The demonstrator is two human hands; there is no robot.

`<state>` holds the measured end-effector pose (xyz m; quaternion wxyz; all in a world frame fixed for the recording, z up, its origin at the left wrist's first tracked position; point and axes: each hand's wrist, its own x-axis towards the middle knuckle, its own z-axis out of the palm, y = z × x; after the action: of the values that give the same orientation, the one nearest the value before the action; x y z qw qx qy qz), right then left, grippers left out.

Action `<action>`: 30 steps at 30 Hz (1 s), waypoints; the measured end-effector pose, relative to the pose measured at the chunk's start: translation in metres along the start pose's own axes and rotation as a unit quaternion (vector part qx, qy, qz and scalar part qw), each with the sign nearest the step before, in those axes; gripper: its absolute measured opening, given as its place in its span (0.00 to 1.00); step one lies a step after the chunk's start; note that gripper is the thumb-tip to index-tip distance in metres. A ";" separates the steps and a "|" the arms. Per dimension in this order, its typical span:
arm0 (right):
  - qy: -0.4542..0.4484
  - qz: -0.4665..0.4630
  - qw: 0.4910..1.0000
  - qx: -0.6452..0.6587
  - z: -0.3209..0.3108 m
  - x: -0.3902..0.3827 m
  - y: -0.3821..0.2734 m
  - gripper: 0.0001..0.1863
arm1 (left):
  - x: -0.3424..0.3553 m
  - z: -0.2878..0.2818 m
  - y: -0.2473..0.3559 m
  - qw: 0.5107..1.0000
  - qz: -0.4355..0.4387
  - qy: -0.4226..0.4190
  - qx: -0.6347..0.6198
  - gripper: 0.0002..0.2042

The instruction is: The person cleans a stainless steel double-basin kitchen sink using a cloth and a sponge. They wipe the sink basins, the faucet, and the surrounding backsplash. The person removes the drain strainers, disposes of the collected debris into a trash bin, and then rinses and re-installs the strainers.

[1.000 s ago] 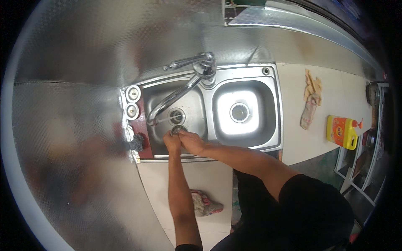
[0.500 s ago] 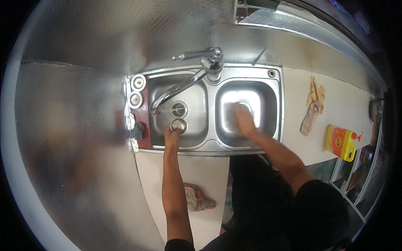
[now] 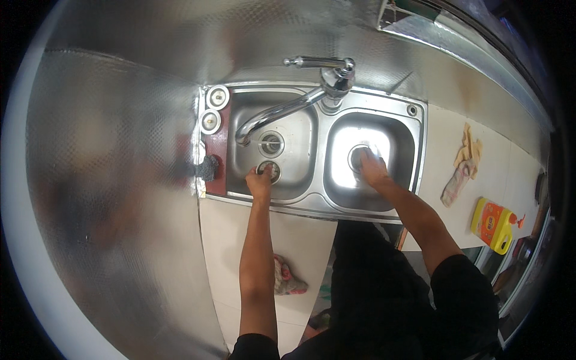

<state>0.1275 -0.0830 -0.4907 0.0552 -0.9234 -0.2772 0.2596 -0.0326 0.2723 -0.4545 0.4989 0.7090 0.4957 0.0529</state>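
My left hand (image 3: pixel 259 181) is in the left basin (image 3: pixel 300 180) of a double steel sink. It grips the rim of a round metal sink strainer (image 3: pixel 273 172), tilted so its hollow side shows, just below the drain hole (image 3: pixel 272 144). A thin stream of water runs from the chrome faucet (image 3: pixel 282 114) towards that drain. In the right basin (image 3: pixel 396 186), my right hand (image 3: pixel 375 171) reaches down to the drain (image 3: pixel 354 159). Its fingers are bunched together over the opening; their tips and whatever they pinch are hidden.
Two round white-rimmed drain lids (image 3: pixel 210 121) and a dark scouring pad (image 3: pixel 207 168) lie on the reddish ledge at left. A yellow jug (image 3: pixel 492 225) with an orange pump and a tan cloth (image 3: pixel 468 153) are on the right counter. Another cloth (image 3: pixel 289 279) lies beside my left forearm.
The view has shifted, so the sink sits further right. My right hand, blurred before, is now steady at the right drain. The left hand still holds the strainer, now tilted differently.
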 end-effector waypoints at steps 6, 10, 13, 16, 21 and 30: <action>0.096 -0.040 0.995 -0.011 -0.038 -0.011 -0.024 0.33 | 0.003 0.009 -0.010 0.997 -0.014 0.000 -0.080 0.17; 0.080 -0.284 0.947 0.123 -0.118 -0.031 -0.126 0.35 | -0.018 0.003 0.014 0.986 -0.069 -0.049 -0.143 0.21; -0.057 -0.377 0.922 0.064 -0.115 0.005 -0.185 0.40 | -0.007 0.008 0.007 0.986 -0.058 -0.064 -0.144 0.19; -0.066 -0.276 0.958 -0.041 -0.108 0.027 -0.217 0.39 | -0.012 0.014 0.014 0.987 0.036 -0.049 -0.146 0.17; -0.069 -0.226 0.959 0.157 -0.036 0.016 -0.238 0.38 | -0.008 0.000 0.023 0.984 0.168 0.039 0.047 0.17; -0.012 -0.158 0.940 0.301 -0.047 0.029 -0.234 0.35 | -0.001 0.006 0.022 0.987 0.159 0.000 -0.037 0.19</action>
<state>0.0588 0.1311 -0.4061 0.3681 -0.8047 -0.3292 0.3296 -0.0152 0.2671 -0.4405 0.5098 0.7596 0.3750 0.1498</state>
